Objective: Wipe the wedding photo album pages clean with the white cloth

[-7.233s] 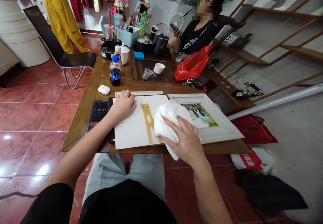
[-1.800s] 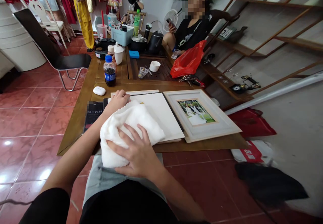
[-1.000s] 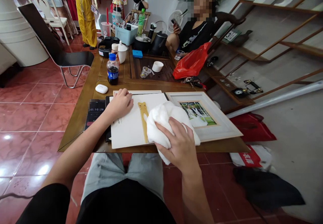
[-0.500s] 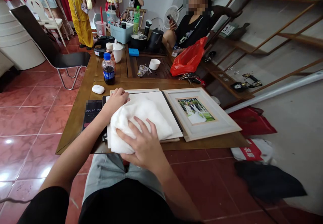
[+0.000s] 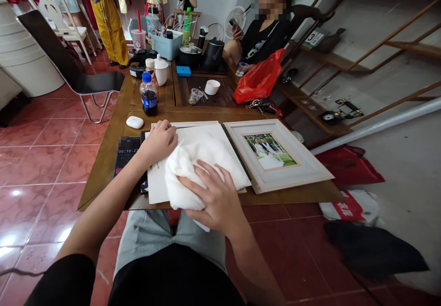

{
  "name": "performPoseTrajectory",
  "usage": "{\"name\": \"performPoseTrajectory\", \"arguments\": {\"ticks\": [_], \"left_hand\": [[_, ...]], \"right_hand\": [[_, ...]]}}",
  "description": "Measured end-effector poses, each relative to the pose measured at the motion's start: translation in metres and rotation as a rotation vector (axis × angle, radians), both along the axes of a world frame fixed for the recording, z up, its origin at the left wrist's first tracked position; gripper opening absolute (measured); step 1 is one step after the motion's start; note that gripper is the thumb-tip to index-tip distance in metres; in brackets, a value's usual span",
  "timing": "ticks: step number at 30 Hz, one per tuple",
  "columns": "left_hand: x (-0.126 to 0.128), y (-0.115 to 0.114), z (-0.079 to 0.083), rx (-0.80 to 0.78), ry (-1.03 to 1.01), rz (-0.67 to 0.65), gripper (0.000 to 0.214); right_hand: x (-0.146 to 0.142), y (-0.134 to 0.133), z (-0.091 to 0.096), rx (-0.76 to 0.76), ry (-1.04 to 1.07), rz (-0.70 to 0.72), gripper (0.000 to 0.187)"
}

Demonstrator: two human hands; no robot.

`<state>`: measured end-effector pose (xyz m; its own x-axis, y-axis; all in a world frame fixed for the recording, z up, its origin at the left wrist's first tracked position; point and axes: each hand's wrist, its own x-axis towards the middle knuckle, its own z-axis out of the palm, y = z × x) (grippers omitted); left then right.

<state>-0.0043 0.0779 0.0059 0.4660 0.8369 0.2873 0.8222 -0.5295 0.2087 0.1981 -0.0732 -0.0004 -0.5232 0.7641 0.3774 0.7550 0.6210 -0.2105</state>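
- Our right hand [image 5: 213, 200], the nearer one to us, has its fingers curled over a bunched white fluffy towel [image 5: 193, 182], gripping it.
- The towel lies just right of our left hand, its long axis slanting from upper right to lower left, one corner hanging past the table edge.
- Our left hand [image 5: 158, 140] rests half-open, holding nothing, on a white rectangular sheet [image 5: 160, 179].
- A cream-framed wedding photograph [image 5: 241, 136] lies beside the sheet, rightward, on a brown wooden table [image 5: 292, 198].
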Motion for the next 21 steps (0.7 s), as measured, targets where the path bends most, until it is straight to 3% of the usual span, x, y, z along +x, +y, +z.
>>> {"name": "performPoseTrajectory", "arguments": {"ticks": [5,10,16,21], "left_hand": [[0.001,-0.001,0.003,-0.021,0.003,0.007,0.033],[0.001,-0.001,0.003,-0.026,0.010,0.007,0.032],[0.002,-0.001,0.003,-0.008,0.036,0.009,0.032],[0.003,-0.002,0.004,-0.005,0.049,0.002,0.031]], "right_hand": [[0.033,-0.001,-0.005,0.060,0.021,-0.060,0.060],[0.061,-0.003,-0.013,0.128,-0.002,-0.217,0.051],[0.057,0.005,-0.007,0.087,-0.098,-0.278,0.052],[0.050,0.041,0.004,-0.057,-0.148,-0.293,0.058]]}}
